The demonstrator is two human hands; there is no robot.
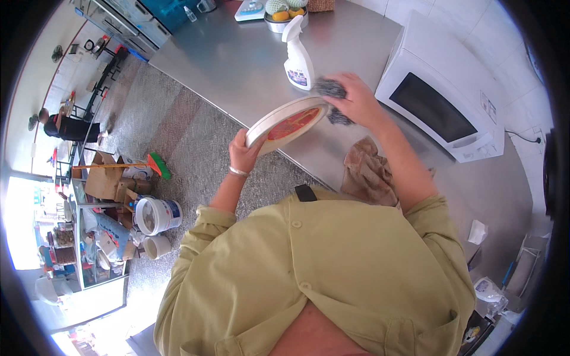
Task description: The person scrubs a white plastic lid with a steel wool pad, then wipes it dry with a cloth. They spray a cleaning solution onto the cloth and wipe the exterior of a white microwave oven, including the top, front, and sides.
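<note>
My left hand (pixel 244 153) grips the lower left edge of a round, shallow white dish or lid (pixel 288 123), which has a red patterned centre. It is held tilted above the front edge of the steel table (pixel 222 58). At the opposite rim, my right hand (pixel 356 100) holds a dark grey cloth or scrubbing pad (pixel 330 88) against or very near the dish; exact contact is hard to tell. A white spray bottle (pixel 298 62) stands upright just beyond the pad. Below my right forearm, a crumpled brown cloth (pixel 367 171) lies on the table.
A white microwave oven (pixel 441 93) stands on the right against the tiled wall. At the back are a round tin of fruit (pixel 278 26) and a white scale (pixel 250 11). Buckets (pixel 158 216), cardboard boxes (pixel 104 175) and a broom (pixel 158 165) occupy the left floor; another person (pixel 71 127) stands farther off.
</note>
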